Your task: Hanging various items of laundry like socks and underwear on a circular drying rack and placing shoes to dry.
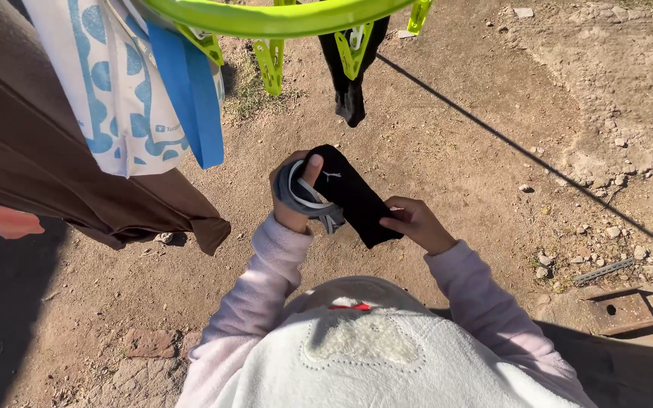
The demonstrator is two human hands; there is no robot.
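Black sock [355, 198] stretched between both hands: left hand [295, 198] clamps it with grey socks [302, 202], right hand [415, 224] pinches its end.

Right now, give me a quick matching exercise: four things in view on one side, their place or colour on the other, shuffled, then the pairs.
Things:
1. black sock
2. grey sock
3. peg hanger
4. brown cloth

Places or colours:
A. lime green ring overhead with clips
B. bunched in the left hand
C. hangs at the left, over the dirt ground
D. stretched between both hands, its lower end pinched by the right hand

Pairs: 1-D, 2-B, 3-A, 4-C
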